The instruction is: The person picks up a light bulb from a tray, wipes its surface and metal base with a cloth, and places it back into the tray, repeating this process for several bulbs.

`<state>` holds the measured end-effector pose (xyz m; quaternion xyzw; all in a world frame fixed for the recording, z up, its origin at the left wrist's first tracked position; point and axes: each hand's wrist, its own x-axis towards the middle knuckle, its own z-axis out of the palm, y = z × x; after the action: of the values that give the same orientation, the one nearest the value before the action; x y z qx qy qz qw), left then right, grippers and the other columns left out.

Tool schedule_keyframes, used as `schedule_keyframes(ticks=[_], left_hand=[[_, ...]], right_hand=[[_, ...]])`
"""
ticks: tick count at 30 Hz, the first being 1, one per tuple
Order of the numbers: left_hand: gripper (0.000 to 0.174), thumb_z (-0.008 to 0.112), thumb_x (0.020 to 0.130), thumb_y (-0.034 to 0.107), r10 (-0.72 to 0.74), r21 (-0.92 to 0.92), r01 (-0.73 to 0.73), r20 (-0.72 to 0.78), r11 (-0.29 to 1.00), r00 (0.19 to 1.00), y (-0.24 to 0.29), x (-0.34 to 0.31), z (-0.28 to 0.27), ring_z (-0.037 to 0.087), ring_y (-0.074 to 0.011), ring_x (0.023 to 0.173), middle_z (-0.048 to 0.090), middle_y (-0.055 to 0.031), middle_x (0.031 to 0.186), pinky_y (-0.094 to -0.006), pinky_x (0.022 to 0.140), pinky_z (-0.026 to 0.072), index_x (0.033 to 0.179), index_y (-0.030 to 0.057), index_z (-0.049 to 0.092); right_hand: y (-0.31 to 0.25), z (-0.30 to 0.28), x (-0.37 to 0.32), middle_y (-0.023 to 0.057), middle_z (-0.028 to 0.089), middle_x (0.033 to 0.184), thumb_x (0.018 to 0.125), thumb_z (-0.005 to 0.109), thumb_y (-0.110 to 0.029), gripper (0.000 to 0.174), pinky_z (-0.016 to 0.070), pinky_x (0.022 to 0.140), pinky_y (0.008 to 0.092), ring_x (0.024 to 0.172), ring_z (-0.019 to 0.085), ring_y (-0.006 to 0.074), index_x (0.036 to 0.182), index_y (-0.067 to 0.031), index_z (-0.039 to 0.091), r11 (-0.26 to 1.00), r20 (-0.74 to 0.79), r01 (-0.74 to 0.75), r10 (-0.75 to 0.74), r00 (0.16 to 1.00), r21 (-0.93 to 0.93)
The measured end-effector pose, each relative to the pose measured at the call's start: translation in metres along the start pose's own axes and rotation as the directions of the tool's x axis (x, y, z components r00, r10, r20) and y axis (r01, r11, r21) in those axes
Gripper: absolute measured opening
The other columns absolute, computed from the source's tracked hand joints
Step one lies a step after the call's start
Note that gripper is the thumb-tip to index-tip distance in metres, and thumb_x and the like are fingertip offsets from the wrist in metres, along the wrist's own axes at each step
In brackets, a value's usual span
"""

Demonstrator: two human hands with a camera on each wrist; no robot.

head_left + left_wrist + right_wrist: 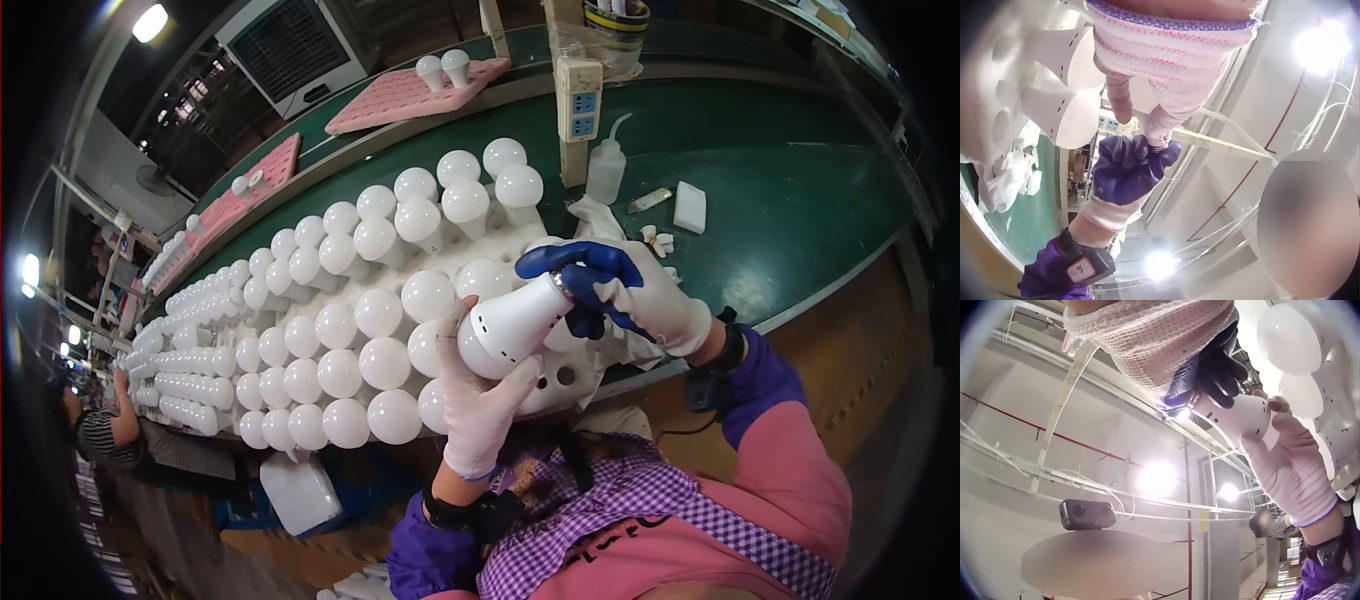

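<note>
A white bulb (515, 325) is held tilted between both hands, its metal base toward the upper right. My left hand (482, 405), in a pale glove, grips the round end; in the right wrist view the left hand (1291, 465) has its fingers and thumb around the bulb (1235, 419). My right hand (630, 290), in a blue-coated glove, pinches the metal base. In the left wrist view the blue fingers of the right hand (1129, 169) curl round the base, whose far side they hide. Rows of white bulbs (383, 363) stand beside the hands.
Beyond the rows, a squeeze bottle (606, 172), a white block (690, 207) and small white pieces lie on the green table (780, 190). A post with sockets (583, 112) rises at the back. Pink trays (400, 100) hold a few bulbs. Another person (105, 425) is at far left.
</note>
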<state>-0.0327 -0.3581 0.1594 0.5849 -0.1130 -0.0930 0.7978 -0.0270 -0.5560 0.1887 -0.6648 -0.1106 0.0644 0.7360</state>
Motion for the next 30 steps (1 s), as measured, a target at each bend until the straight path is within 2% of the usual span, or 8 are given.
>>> schedule_keyframes(ticks=[5,10,14,16,17,23,27,30], left_hand=[[0.079,0.070,0.076,0.001,-0.116,-0.276,0.135,0.087,0.952,0.989,0.001,0.003,-0.008,0.062,-0.0237,0.096,0.050,-0.0166,0.117,-0.0318,0.078,0.0538,0.140,0.0056,0.024],[0.088,0.069,0.078,0.003,-0.078,-0.084,0.081,0.047,0.993,0.996,-0.002,0.003,-0.002,0.062,-0.0240,0.095,0.049,-0.0177,0.121,-0.0337,0.076,0.0553,0.146,0.0095,0.012],[0.093,0.065,0.079,-0.005,0.097,0.035,-0.096,-0.042,0.995,0.994,-0.010,0.003,0.017,0.057,-0.0213,0.099,0.046,-0.0166,0.120,-0.0338,0.079,0.0549,0.148,0.0098,0.004],[0.075,0.072,0.076,0.004,0.163,0.503,-0.185,0.087,0.844,0.983,-0.021,0.007,0.015,0.056,-0.0234,0.103,0.051,-0.0138,0.117,-0.0334,0.083,0.0516,0.138,0.0036,0.031],[0.066,0.073,0.075,0.010,0.478,0.661,-0.556,0.322,0.504,0.817,-0.024,0.016,0.013,0.055,-0.0334,0.105,0.051,-0.0165,0.118,-0.0370,0.090,0.0482,0.132,0.0026,0.041],[0.050,0.066,0.070,0.012,0.104,0.818,-0.559,0.549,0.137,0.829,-0.042,0.036,0.032,0.051,-0.0348,0.106,0.054,-0.0159,0.113,-0.0432,0.089,0.0460,0.118,0.0067,0.052],[0.047,0.067,0.070,0.013,-0.102,0.831,-0.549,0.540,-0.087,0.835,-0.031,0.043,0.035,0.055,-0.0314,0.101,0.054,-0.0145,0.112,-0.0396,0.083,0.0487,0.115,0.0076,0.055],[0.043,0.068,0.070,0.014,-0.189,0.779,-0.619,0.596,-0.100,0.781,-0.022,0.047,0.034,0.060,-0.0286,0.090,0.054,-0.0124,0.110,-0.0363,0.071,0.0515,0.111,0.0083,0.056]], right_hand=[[0.003,-0.001,0.000,-0.0030,0.057,0.081,0.091,0.062,-0.042,0.046,0.0415,0.058,0.0175,0.064,0.050,0.0029,0.118,-0.0054,0.062,0.993,0.021,0.060,-0.062,0.998,0.099],[-0.005,-0.003,0.008,-0.0033,0.058,0.076,0.088,0.068,-0.026,0.033,0.0383,0.050,0.0157,0.059,0.050,0.0022,0.114,-0.0055,0.064,0.995,-0.034,-0.091,0.092,0.995,0.027],[-0.016,-0.018,0.044,-0.0023,0.060,0.075,0.089,0.065,-0.024,0.029,0.0404,0.049,0.0166,0.057,0.054,0.0025,0.112,-0.0065,0.066,0.993,-0.252,0.109,-0.115,0.961,-0.038],[-0.012,-0.036,0.080,-0.0016,0.061,0.076,0.090,0.064,-0.023,0.027,0.0422,0.049,0.0175,0.057,0.056,0.0032,0.111,-0.0065,0.066,0.968,-0.347,0.230,-0.252,0.903,-0.104],[-0.009,-0.047,0.102,-0.0013,0.062,0.076,0.090,0.064,-0.023,0.027,0.0431,0.049,0.0180,0.057,0.056,0.0037,0.111,-0.0064,0.066,0.948,-0.392,0.272,-0.316,0.864,-0.164],[0.024,-0.112,0.206,0.0055,0.066,0.078,0.087,0.062,-0.018,0.038,0.0478,0.050,0.0241,0.056,0.060,0.0109,0.123,-0.0078,0.059,0.756,-0.581,-0.112,-0.391,0.714,-0.645],[0.065,-0.136,0.207,0.0091,0.068,0.092,0.085,0.065,-0.020,0.041,0.0502,0.059,0.0287,0.067,0.064,0.0147,0.124,-0.0060,0.059,0.466,-0.327,0.089,-0.731,0.598,-0.880],[0.029,-0.093,0.150,0.0045,0.067,0.090,0.087,0.063,-0.017,0.035,0.0471,0.060,0.0235,0.066,0.059,0.0084,0.120,-0.0045,0.062,0.797,-0.445,0.069,-0.405,0.798,-0.601]])
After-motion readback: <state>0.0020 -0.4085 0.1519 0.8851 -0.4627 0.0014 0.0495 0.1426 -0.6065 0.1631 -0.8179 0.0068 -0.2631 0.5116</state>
